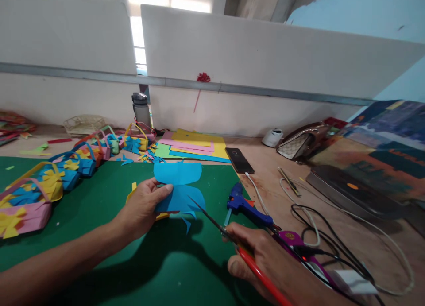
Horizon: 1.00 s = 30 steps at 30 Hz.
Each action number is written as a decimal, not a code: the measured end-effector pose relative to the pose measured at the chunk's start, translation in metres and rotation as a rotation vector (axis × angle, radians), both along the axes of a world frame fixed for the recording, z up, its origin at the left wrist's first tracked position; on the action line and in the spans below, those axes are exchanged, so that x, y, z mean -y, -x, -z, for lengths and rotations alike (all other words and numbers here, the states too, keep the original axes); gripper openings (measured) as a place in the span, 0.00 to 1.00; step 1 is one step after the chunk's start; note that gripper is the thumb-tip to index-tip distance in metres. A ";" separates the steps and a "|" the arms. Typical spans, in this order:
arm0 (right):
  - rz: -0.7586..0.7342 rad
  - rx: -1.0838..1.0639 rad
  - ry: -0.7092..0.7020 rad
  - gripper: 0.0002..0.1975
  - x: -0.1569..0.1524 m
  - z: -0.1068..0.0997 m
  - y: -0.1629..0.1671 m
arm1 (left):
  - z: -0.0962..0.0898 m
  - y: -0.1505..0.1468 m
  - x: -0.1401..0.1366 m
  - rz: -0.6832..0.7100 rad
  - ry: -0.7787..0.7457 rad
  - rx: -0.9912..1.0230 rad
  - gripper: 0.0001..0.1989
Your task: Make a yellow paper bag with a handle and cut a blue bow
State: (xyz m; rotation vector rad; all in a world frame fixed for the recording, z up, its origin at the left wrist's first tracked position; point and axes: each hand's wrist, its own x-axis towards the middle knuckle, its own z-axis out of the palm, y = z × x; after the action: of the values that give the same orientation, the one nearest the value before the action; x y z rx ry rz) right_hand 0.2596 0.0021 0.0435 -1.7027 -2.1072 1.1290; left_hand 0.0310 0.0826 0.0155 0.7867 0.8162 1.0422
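Note:
My left hand (142, 205) pinches a piece of blue paper (178, 198) between thumb and fingers, above a green mat (109, 261). The paper has two joined sections with a notch between them, and the lower one has a rounded right corner. Closed round the handles, my right hand (254, 248) grips scissors (212, 219) with a red handle. Their blades point up and left, with the tips at the paper's lower section. Just below it are small blue offcuts (188, 224). Something yellow (132, 192) is partly hidden behind my left hand.
Several paper baskets (38, 215) with paper flowers line the left. Coloured sheets (217, 142), a grey bottle (141, 111) and a phone (239, 160) lie or stand behind. A blue glue gun (247, 206), cables (327, 222) and a dark case (352, 193) occupy the right.

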 end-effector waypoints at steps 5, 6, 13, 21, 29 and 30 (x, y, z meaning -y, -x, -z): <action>0.007 0.036 -0.021 0.09 0.001 0.001 0.000 | 0.001 0.000 -0.001 0.014 -0.005 0.022 0.19; 0.001 0.033 -0.034 0.09 0.000 0.001 0.000 | 0.001 -0.001 -0.001 0.012 -0.003 0.022 0.20; -0.030 0.041 -0.087 0.12 -0.003 0.004 -0.002 | -0.001 -0.002 0.001 -0.012 -0.011 0.009 0.19; -0.039 0.050 -0.078 0.12 -0.003 0.005 -0.003 | -0.003 -0.003 0.002 -0.038 -0.002 0.001 0.16; -0.016 0.055 -0.078 0.12 -0.005 0.007 -0.001 | -0.008 -0.003 0.003 -0.032 0.021 0.006 0.16; -0.016 0.061 -0.084 0.12 -0.005 0.006 -0.001 | -0.008 -0.003 0.003 -0.032 0.019 0.004 0.16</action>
State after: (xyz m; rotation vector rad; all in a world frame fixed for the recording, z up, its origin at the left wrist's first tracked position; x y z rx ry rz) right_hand 0.2602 0.0070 0.0378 -1.7059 -2.1760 0.9905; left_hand 0.0341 0.0792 0.0232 0.7573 0.8369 1.0628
